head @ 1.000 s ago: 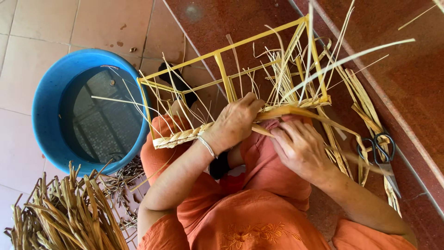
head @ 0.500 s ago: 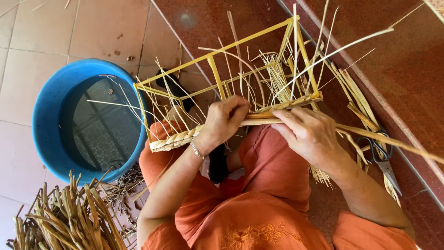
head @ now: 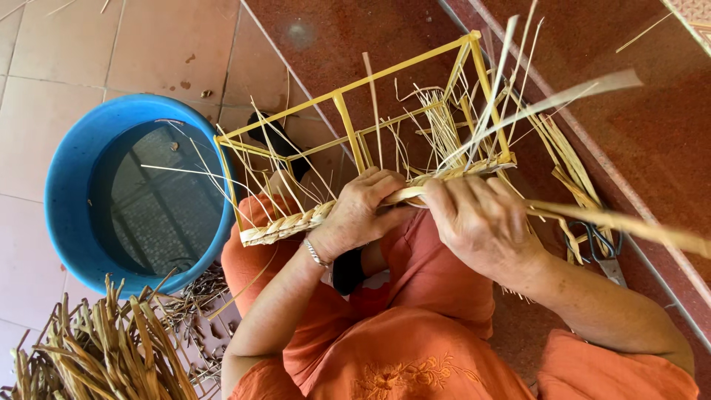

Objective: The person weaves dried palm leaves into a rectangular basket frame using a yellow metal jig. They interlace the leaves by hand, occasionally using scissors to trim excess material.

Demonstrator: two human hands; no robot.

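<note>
- Straw braid (head: 296,222): a plaited band running along the near bottom bar of the yellow frame (head: 348,122), resting over the person's lap; finished on the left, loose strands rising from it on the right
- Left hand (head: 363,211): closed on the braid at its working end, fingers curled over the top, a thin bracelet (head: 317,255) at the wrist
- Right hand (head: 481,222): just beside the left hand, touching it at the braid, fingers bent and pinching flat straw strips
- Long straw strip (head: 629,222): leads from the right hand out to the right edge; another pale strip slants up toward the top right
- Yellow frame: an open box of thin bars, tilted, with many loose straws standing inside it
- Scissors (head: 603,248): on the red floor behind the right wrist, partly hidden
- Blue tub (head: 67,178): round, holding water, on the tiled floor left of the frame, a few straws reaching over it
- Bundle of dry stalks (head: 96,348): bottom left, near the tub
- Orange clothing (head: 415,341): covers the lap below both hands
</note>
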